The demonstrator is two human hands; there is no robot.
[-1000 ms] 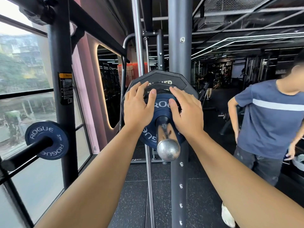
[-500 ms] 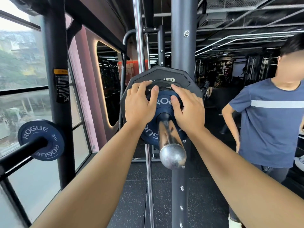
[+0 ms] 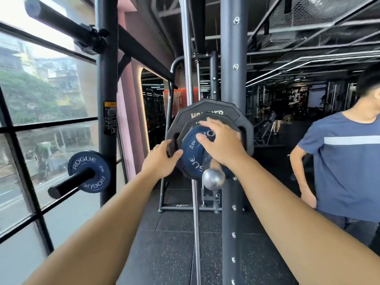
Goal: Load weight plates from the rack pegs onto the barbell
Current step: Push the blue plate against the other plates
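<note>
Head view, and standing close by I would read it like this. The right hand (image 3: 222,140) lies spread and flat on the face of the blue plate (image 3: 191,155), fingers straight, pressing rather than gripping. The left hand (image 3: 160,159) sits at the left edge of the stack, fingers loosely bent and thumb touching the blue rim; I can't see that it has any real hold.

That blue plate is threaded on the barbell (image 3: 213,179) sleeve, up against a small black plate (image 3: 190,125), which backs onto the large black plate (image 3: 207,108) (the shiny sleeve end pokes out toward us, with no collar on it). So three plates look loaded on this end. The blue one seems seated or nearly so, but the hands hide whether there is a sliver of gap.

What is left, by my reckoning: a second blue plate (image 3: 89,171) hangs on a rack peg (image 3: 65,187) off to the left, well apart from the bar. The bar's far end is out of sight, so I can't judge its load. A bystander (image 3: 341,161) in a blue shirt stands to the right of the rack upright (image 3: 233,99).
</note>
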